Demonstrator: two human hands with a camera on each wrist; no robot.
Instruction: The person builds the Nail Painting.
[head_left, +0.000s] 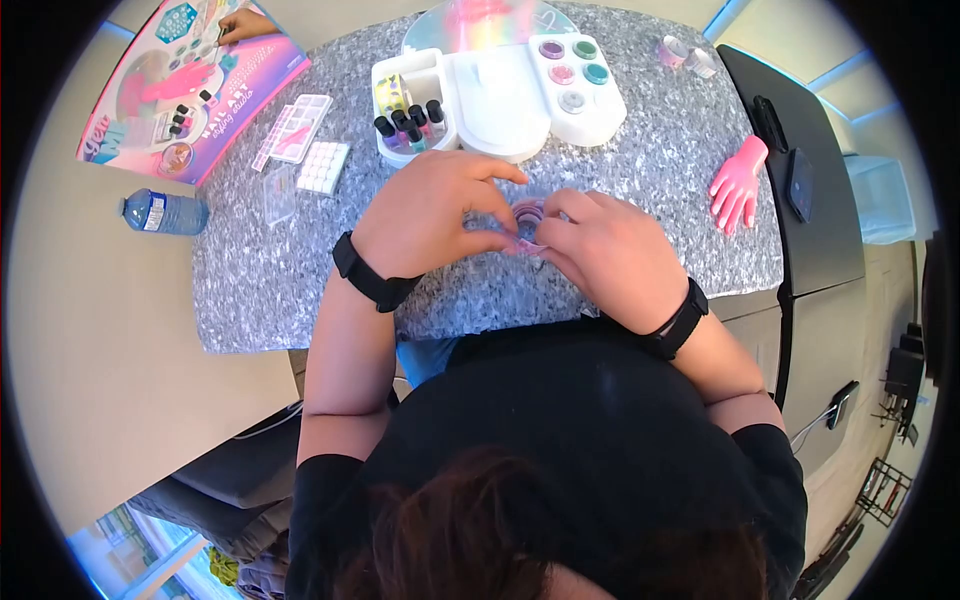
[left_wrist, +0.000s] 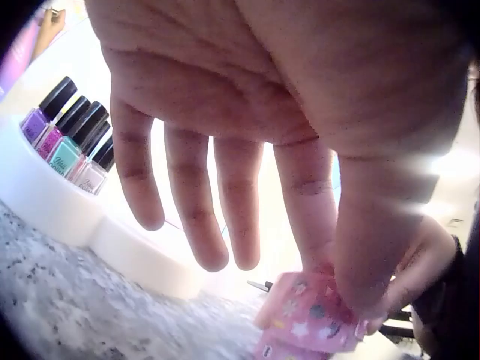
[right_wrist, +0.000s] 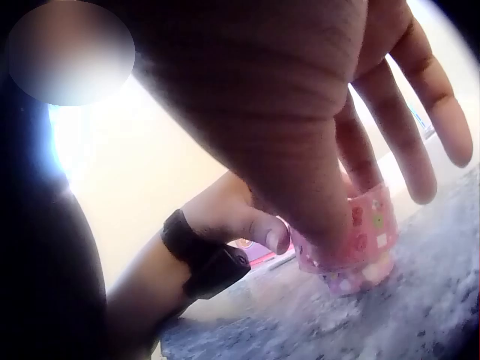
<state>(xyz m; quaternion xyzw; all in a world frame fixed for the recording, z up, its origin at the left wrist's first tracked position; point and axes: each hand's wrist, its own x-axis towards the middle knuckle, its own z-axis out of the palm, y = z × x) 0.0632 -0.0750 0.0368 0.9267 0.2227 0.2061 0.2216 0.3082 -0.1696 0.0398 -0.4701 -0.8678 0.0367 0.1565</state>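
Pinching the pink roll [head_left: 528,213] from both sides, I hold it between my two hands, over the near part of the speckled table [head_left: 270,290] and in front of the white stand [head_left: 497,110]. On my left hand [head_left: 430,205] the grip is narrow, thumb and forefinger on the patterned strip, while the other three fingers reach out, spread apart. My right hand [head_left: 610,250] grips the roll too, thumb against its side; I can't tell from my views whether the roll touches the table. Past my left hand, dark-capped bottles [head_left: 410,128] stand in the stand's left section, beside a yellow roll [head_left: 392,93]. Five pots [head_left: 562,74] sit in its right section. Well off to the right, a pink model hand [head_left: 738,185] lies on the table.
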